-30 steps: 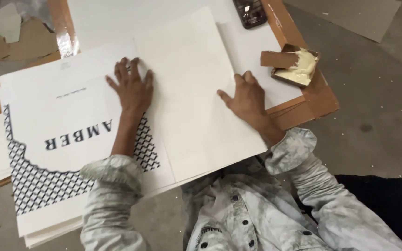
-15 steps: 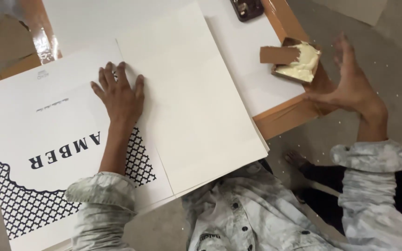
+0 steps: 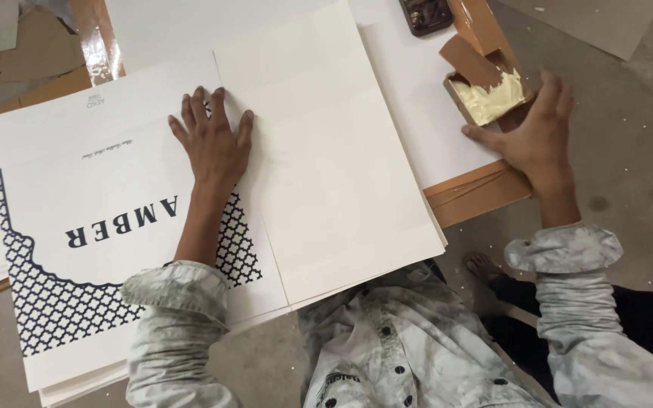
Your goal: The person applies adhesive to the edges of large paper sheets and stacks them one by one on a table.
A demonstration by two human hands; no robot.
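The left hand (image 3: pixel 215 147) lies flat, fingers spread, on the printed sheet (image 3: pixel 115 227) topping the tabletop stack (holding nothing). The right hand (image 3: pixel 534 140), open, touches the small glue box (image 3: pixel 485 94) at the tabletop's edge without closing around it.

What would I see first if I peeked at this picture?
Probably the big white sheet with a dark lattice pattern, spread across the table's left half, with the left hand pressed flat on it. Next, at the table's right edge, the right hand touches a small cardboard tray of pale yellow paste.
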